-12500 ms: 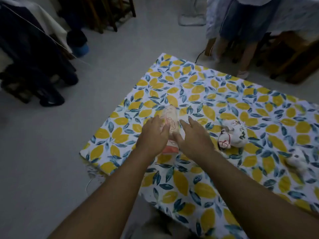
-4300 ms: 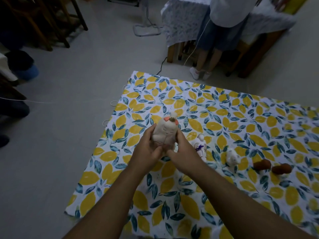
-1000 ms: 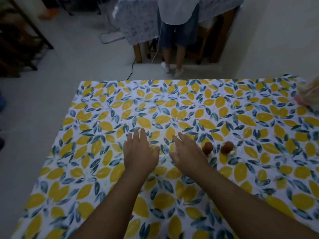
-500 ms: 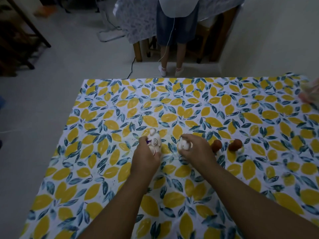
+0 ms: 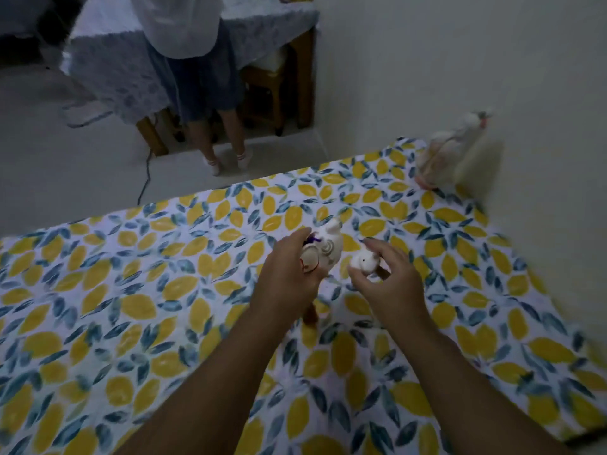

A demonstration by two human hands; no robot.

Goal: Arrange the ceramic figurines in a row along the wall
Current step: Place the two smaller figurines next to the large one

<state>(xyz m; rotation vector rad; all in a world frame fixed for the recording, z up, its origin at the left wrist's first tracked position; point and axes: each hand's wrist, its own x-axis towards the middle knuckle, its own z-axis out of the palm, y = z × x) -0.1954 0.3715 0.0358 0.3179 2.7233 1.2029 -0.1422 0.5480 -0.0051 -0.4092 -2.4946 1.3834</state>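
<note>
My left hand (image 5: 289,277) grips a white ceramic cat figurine (image 5: 323,251) with purple and red markings, lifted above the cloth. My right hand (image 5: 391,280) pinches a small white animal figurine (image 5: 363,261) between thumb and fingers, also off the cloth. A tall pale figurine with a pink base (image 5: 450,152) stands against the wall (image 5: 492,77) at the far right corner of the table. A brown figurine (image 5: 310,315) shows partly under my left wrist; the rest of it is hidden.
The table wears a yellow-lemon and blue-leaf cloth (image 5: 131,307). The white wall runs along its right side. Beyond the far edge a person (image 5: 197,77) stands on the floor by another covered table (image 5: 124,60), with a cable (image 5: 146,178) on the floor.
Both hands have lifted their figurines off the cloth and carried them toward the wall on the right. My view has swung right, bringing the tall figurine by the wall fully into sight.
</note>
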